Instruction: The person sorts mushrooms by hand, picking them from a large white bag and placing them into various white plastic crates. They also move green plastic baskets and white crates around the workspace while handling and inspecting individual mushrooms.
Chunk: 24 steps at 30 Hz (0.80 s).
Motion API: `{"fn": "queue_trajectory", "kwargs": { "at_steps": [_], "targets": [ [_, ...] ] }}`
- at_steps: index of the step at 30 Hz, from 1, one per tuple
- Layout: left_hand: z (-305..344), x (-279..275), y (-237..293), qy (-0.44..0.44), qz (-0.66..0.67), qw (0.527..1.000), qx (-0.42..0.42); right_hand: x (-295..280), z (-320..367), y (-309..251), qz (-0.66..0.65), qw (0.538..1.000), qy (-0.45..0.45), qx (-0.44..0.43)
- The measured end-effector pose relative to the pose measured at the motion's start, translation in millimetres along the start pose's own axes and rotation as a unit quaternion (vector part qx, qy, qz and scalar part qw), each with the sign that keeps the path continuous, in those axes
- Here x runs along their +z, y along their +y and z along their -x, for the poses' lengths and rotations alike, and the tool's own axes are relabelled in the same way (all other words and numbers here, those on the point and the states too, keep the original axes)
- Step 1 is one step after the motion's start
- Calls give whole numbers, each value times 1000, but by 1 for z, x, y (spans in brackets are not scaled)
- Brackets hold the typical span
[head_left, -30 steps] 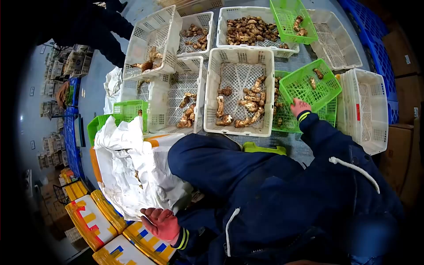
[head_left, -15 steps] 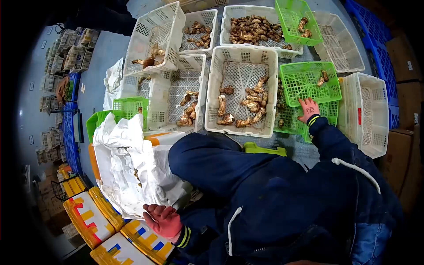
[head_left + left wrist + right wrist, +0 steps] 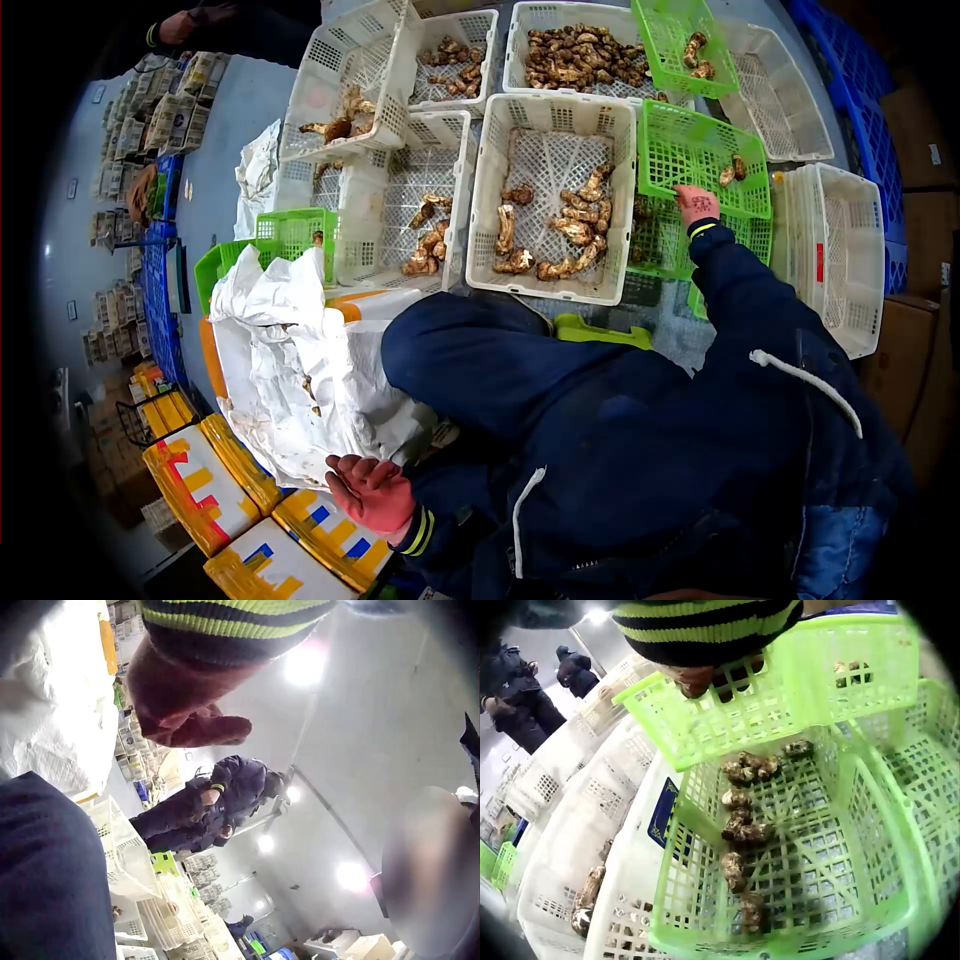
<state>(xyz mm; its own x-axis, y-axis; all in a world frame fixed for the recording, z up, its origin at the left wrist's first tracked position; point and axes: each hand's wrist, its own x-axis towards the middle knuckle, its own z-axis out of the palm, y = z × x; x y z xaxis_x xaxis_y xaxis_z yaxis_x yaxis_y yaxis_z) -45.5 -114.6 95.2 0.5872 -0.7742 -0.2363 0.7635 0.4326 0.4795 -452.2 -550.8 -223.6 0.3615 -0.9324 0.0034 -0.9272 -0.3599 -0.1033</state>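
My right hand (image 3: 697, 203) grips the near wall of a green plastic basket (image 3: 685, 140); its fingertips show through the slots in the right wrist view. A few brown-and-white mushrooms (image 3: 733, 170) lie at that basket's right end. Below it, overlapped by it in the head view, is another green basket (image 3: 817, 862) with a row of mushrooms (image 3: 735, 870) along one side. My left hand (image 3: 370, 498), in a reddish glove, holds nothing. Its fingers curl loosely beside a crumpled white sheet (image 3: 290, 400).
Left of the green baskets stands a white crate (image 3: 625, 230) with mushrooms along its right side. Other white crates (image 3: 440, 130) surround it, and stacked white crates (image 3: 850, 260) stand at right. Taped boxes (image 3: 185, 490) are at lower left. Another person (image 3: 217, 806) stands beyond the crates.
My right hand has moved the green basket away from me, levelling it from a tilt. Its mushrooms have shifted to the right end. My left hand has barely moved.
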Motion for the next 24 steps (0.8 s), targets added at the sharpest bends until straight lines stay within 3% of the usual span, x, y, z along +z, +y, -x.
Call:
{"fn": "queue_trajectory", "kwargs": {
  "at_steps": [2, 3, 5, 6, 7, 8, 11, 12, 13, 14, 15, 17, 18, 19, 22, 24],
  "targets": [
    [-1, -9, 4, 10, -10, 1000, -6, -1, -8, -2, -21, 999, -9, 33],
    [-2, -13, 4, 15, -6, 1000, -4, 9, -14, 3, -42, 998, 49, -6],
    [-1, -13, 2, 21, -1, 1000, -1, -3, -32, -10, 26, 997, -78, -8],
    [-2, -7, 0, 15, -7, 1000, -2, -10, -38, -22, 118, 975, -186, 25],
    [-3, 3, -4, 10, -13, 1000, 1, -12, -40, -24, 117, 976, -183, 18],
    [-1, 14, -8, 79, -20, 996, 44, -15, -37, -26, 98, 982, -161, 31],
    [1, 14, -5, 52, -42, 996, 62, -25, -33, -40, 31, 994, -93, 39],
    [3, 11, -2, 61, -6, 997, 54, -38, -35, -54, 6, 998, -60, 7],
    [6, -13, 6, 10, -29, 999, 27, -39, -37, -63, -29, 999, -24, -21],
    [3, 13, -7, 107, -3, 989, 98, -45, -43, -75, -83, 996, -18, -39],
    [1, 24, -10, 185, -10, 977, 109, -55, -52, -93, -167, 981, 1, -102],
    [6, 5, -3, 87, 26, 993, 70, -87, -78, -148, -281, 947, -88, -128],
    [9, 7, -7, 150, 5, 983, 109, -105, -89, -187, -279, 942, -58, -176],
    [13, -16, -1, 83, 38, 990, 106, -123, -96, -228, -277, 934, -28, -222],
    [21, -33, 12, 23, 100, 985, 135, -209, -86, -369, -377, 842, -76, -380],
    [31, -37, 26, 82, 107, 975, 179, -235, -68, -450, -395, 782, -172, -450]
  ]
}}
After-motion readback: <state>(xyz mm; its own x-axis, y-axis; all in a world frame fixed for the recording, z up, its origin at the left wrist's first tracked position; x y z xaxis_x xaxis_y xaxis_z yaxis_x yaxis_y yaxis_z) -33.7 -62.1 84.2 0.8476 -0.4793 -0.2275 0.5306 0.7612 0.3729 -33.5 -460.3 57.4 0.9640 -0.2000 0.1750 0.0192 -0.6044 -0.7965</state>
